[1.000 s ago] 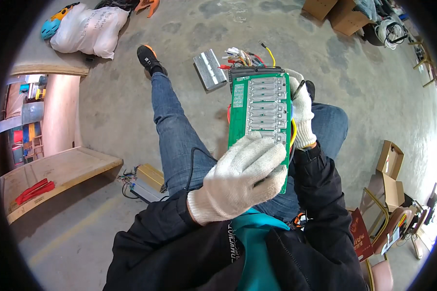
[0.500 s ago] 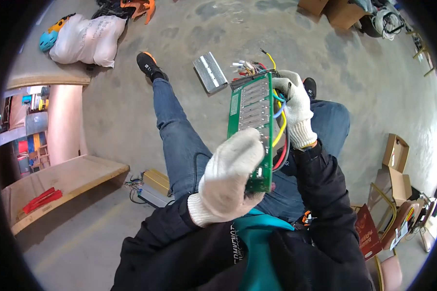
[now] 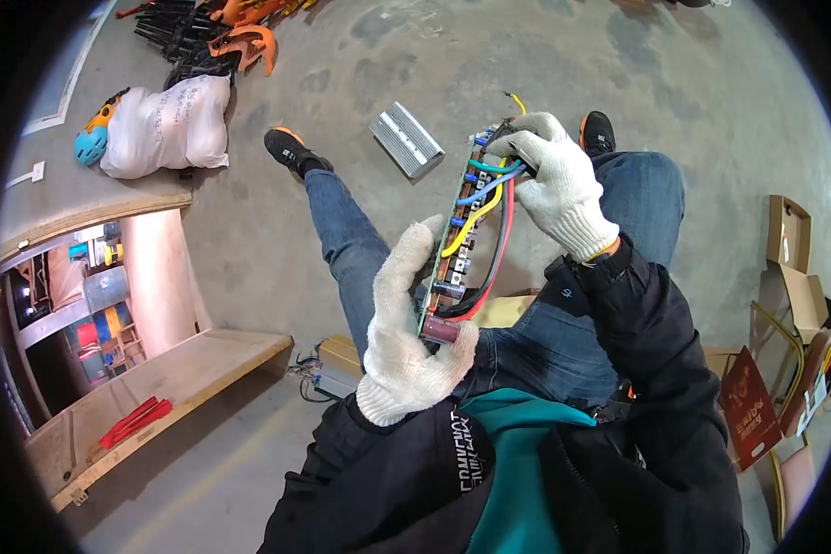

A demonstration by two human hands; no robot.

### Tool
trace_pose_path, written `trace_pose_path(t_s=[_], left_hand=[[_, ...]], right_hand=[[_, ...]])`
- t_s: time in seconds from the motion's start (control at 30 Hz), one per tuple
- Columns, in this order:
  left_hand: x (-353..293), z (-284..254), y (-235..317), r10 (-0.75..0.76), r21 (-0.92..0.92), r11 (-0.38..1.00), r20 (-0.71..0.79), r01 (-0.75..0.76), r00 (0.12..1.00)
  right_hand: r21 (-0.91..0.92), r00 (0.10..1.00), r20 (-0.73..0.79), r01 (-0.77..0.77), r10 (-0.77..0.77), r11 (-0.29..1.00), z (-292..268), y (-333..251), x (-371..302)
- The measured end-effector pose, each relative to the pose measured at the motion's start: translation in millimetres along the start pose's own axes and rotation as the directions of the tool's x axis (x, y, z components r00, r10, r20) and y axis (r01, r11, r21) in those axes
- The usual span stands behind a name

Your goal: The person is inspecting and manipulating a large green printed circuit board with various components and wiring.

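1. White-gloved, my left grip (image 3: 425, 337) holds the lower end of the board (image 3: 450, 263), at the maroon cylinder (image 3: 440, 330).
2. My right grip (image 3: 510, 146) is closed on its upper end, beside coloured wires (image 3: 472, 227).
3. The board tilts between my legs (image 3: 343, 231).
4. A silver case (image 3: 407, 139) lies on the floor (image 3: 489, 55) beyond.

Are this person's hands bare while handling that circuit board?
No: the left hand and the right hand are both covered by whitish knitted gloves.
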State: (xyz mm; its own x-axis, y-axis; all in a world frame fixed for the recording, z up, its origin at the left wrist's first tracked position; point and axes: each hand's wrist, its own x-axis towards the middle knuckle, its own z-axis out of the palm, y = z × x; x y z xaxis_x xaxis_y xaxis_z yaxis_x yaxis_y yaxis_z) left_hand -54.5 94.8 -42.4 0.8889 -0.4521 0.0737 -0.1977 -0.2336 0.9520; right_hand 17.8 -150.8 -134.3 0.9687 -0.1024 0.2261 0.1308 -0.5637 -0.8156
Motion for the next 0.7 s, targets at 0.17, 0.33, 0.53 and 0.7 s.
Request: trace_pose_path(t_s=[0.17,0.33,0.53,0.7], left_hand=[[0.3,-6.6,-7.4,0.028,0.048,0.998,0.062,-0.031,0.998],[-0.6,-5.2,-4.4,0.018,0.036,0.999,0.045,-0.020,0.999],[0.0,-2.6,-0.4,-0.010,0.001,1.000,0.012,0.010,1.000],[1.4,-1.0,0.8,0.004,-0.009,1.000,0.007,-0.004,1.000]], right_hand=[[-0.007,0.999,-0.025,0.038,-0.038,0.999,-1.2,1.8,-0.8],[-0.019,0.998,-0.026,0.060,-0.060,0.998,0.3,3.7,-0.1],[0.003,0.996,-0.042,0.079,-0.078,0.997,-1.0,2.5,0.5],[-0.009,0.995,-0.055,0.084,-0.085,0.996,0.4,3.7,-0.3]])
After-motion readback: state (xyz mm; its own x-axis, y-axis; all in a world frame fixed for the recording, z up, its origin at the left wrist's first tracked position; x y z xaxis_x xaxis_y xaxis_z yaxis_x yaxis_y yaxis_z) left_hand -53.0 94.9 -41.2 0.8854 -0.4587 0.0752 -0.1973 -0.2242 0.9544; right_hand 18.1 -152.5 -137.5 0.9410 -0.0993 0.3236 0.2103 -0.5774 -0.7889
